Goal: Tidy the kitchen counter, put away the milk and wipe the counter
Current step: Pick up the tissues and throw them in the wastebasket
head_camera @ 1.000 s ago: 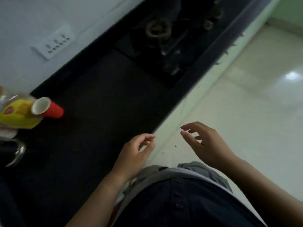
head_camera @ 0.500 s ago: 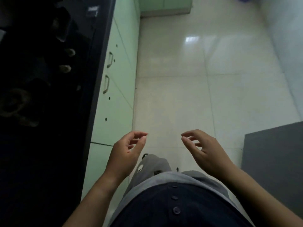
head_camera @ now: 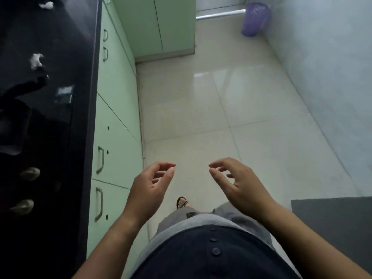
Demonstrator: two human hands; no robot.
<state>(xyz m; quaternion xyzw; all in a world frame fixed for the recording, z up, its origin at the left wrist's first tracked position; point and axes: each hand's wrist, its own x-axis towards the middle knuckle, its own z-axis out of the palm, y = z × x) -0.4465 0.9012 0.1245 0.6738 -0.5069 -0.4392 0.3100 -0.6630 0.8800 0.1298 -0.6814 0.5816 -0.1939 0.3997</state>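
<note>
Both hands hang in the lower middle of the frame, over the floor and apart from each other: the left hand [head_camera: 150, 185] and the right hand [head_camera: 236, 183] each have loosely curled fingers, thumb near forefinger, and grasp nothing. Down the left edge of the frame runs the dark counter [head_camera: 60, 47], glossy and dim. On it, in the upper left, lie two crumpled white scraps [head_camera: 36, 60], one near the top edge and one lower down, well apart. Lower left on the counter sit two pale stove knobs [head_camera: 30, 173], one below the other; the stove itself is too dark to make out. The milk is nowhere in view. Beside the counter, the pale green cabinet fronts [head_camera: 115, 121] carry several curved handles [head_camera: 101, 160]. The light tiled floor [head_camera: 231, 109] fills the middle of the frame. In the upper right, a purple basket [head_camera: 254, 19] stands on the floor by the bluish wall [head_camera: 326, 67]. A grey mat [head_camera: 334, 224] lies at the lower right. Between the hands and lower down, a sandalled foot [head_camera: 182, 202] shows above the person's dark buttoned shirt [head_camera: 211, 256].
</note>
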